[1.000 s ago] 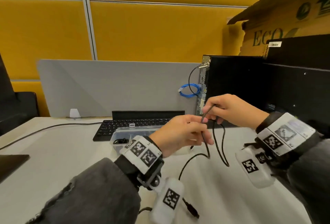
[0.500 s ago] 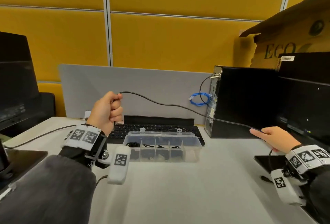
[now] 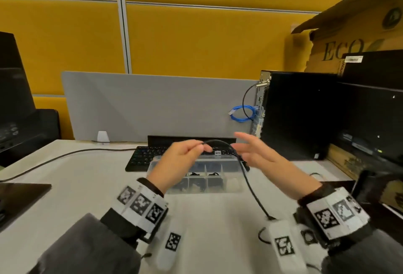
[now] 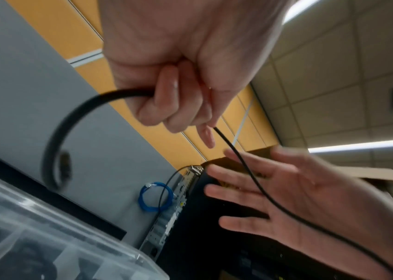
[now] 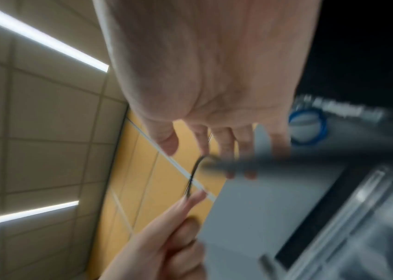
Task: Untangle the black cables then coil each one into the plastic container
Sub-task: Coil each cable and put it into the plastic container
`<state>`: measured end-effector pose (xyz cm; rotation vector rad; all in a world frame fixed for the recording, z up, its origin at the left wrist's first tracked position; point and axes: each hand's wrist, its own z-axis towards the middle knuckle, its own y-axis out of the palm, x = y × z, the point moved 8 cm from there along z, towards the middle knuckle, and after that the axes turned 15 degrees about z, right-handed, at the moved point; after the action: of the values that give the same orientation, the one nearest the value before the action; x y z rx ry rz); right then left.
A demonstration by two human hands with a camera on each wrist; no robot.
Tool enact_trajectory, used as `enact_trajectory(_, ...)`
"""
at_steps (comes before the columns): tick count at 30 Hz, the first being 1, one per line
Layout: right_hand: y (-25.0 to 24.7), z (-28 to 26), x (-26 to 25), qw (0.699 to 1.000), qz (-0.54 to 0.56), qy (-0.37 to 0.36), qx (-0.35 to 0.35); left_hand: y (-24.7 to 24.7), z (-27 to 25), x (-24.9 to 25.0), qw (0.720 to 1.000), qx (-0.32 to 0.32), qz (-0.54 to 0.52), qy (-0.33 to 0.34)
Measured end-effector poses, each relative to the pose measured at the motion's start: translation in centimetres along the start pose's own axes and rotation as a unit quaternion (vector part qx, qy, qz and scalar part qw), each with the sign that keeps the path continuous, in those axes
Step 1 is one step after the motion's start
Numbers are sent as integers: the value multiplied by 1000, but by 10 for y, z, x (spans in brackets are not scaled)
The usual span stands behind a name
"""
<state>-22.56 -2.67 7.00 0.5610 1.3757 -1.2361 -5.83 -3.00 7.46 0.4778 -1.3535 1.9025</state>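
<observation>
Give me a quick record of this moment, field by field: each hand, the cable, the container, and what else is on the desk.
left hand: grips black cable near one end
right hand: fingers straight, spread, beside the cable
black cable: arcs from left hand down toward right wrist
plastic container: clear, divided, on desk behind hands, dark items inside
desk extras: keyboard, black computer tower, blue cable

Left hand (image 3: 178,162): raised above the desk, fingers curled, black cable (image 3: 244,173) pinched at thumb and forefinger | Right hand (image 3: 261,155): held just beside the left, palm turned toward it, fingers (image 4: 238,189) straight and spread, nothing gripped | Both wrists: banded with marker-printed cuffs (image 3: 141,205), grey sleeves (image 3: 82,245) shown.
</observation>
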Motion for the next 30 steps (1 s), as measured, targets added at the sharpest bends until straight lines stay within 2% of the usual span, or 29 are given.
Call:
enact_trajectory(2,32,-4,-2,992,119,19,-43,12,-3,6,998,-6,40,41)
enact_trajectory(4,40,-5,8,987,143,36,-66,15,-2,-3,997,-17,59,43)
enact_trajectory(5,29,-2,13,991,126,38,-38,14,-1,-11,997,-28,59,30)
enact_trajectory(7,-14,5,22,995,61,31,70,6,-2,-31,997,-39,63,5)
enact_trajectory(10,-87,4,28,972,-63,-13,226,-5,-5,-59,996,-45,65,-40)
enact_trajectory(12,-113,0,31,941,-209,-49,262,1,-8,-68,995,-78,26,-53)
enact_trajectory(13,-122,-1,34,913,-305,-43,268,5,-8,-70,995,-86,8,-55)
enact_trajectory(14,-127,-3,36,871,-409,-26,270,7,-9,-72,995,-85,-9,-56)
enact_trajectory(16,-136,-6,41,793,-544,13,273,10,-8,-77,994,-73,-44,-65)
enact_trajectory(17,-141,-7,41,781,-560,36,274,11,-7,-81,993,-63,-58,-75)
enact_trajectory(18,-140,-6,36,795,-538,45,277,12,-7,-84,992,-54,-70,-87)
enact_trajectory(20,-119,-3,19,866,-419,-2,273,18,-7,-86,989,-42,-92,-108)
enact_trajectory(22,-68,3,1,920,-321,-74,212,26,-7,-82,987,-39,-110,-108)
enact_trajectory(24,-5,6,-10,954,-253,-113,117,35,-8,-73,988,-53,-116,-87)
enact_trajectory(26,45,14,4,964,-241,-106,25,42,-12,-62,986,-80,-135,-55)
enact_trajectory(27,60,18,13,963,-246,-106,6,45,-16,-57,983,-98,-152,-42)
enact_trajectory(30,74,28,23,965,-207,-158,35,50,-24,-49,949,-149,-275,-43)
